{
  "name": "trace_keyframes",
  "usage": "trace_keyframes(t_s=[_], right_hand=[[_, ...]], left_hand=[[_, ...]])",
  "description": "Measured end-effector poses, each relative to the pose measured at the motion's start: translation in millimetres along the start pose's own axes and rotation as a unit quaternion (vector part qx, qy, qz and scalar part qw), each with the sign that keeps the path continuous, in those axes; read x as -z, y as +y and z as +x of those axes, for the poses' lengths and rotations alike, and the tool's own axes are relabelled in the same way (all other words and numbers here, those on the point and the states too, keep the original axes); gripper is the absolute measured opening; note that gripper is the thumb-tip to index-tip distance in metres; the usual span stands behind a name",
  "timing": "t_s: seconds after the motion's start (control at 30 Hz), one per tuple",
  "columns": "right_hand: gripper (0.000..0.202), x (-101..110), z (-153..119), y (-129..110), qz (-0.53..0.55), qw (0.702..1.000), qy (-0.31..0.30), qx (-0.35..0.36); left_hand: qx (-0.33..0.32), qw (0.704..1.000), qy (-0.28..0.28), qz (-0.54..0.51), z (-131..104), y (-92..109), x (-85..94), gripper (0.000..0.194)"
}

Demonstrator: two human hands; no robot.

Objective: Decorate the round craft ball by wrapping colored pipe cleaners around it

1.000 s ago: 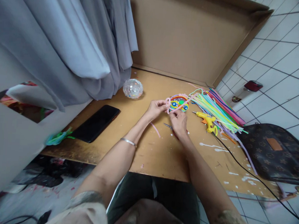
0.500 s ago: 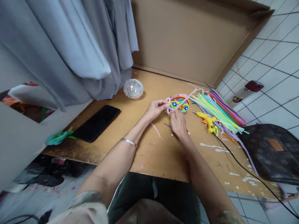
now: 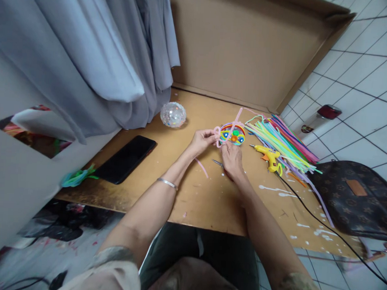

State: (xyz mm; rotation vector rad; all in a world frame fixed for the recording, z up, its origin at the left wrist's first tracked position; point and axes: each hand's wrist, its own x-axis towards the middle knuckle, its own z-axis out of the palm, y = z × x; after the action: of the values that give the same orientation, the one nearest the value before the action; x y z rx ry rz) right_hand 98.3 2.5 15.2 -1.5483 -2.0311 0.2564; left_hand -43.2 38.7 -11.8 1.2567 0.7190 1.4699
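A pink pipe cleaner [image 3: 236, 121], bent into loops at its left part, is pinched in my left hand [image 3: 202, 141]. My right hand [image 3: 231, 159] grips the same pipe cleaner lower down, close to the left fingertips; its free end points up and away. Just behind my hands lies a round colourful piece [image 3: 235, 133] with blue, yellow, red, green and orange parts, partly covered. Scissors [image 3: 217, 162] rest under my right hand, mostly hidden. A short pink strip [image 3: 201, 168] lies by my left wrist.
Many coloured pipe cleaners [image 3: 284, 139] lie right, beside a yellow glue gun [image 3: 268, 157] with a black cord. A brown bag [image 3: 359, 201] sits at the right edge. A clear ball [image 3: 173, 115] and a black phone [image 3: 126, 159] are left; cardboard [image 3: 250, 48] stands behind.
The free end of the pink pipe cleaner has swung left and now stands more upright, uncovering more of the round colourful piece. My right hand has shifted very slightly; my left hand stays put.
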Motion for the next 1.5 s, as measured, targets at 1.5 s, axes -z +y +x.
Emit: trace_keyframes(t_s=[1.5], right_hand=[[0.018, -12.3, 3.6, 9.8, 0.394, 0.919, -0.023, -0.025]], left_hand=[[0.053, 0.991, -0.007, -0.124, -7.3, 5.8, -8.7, 0.04]])
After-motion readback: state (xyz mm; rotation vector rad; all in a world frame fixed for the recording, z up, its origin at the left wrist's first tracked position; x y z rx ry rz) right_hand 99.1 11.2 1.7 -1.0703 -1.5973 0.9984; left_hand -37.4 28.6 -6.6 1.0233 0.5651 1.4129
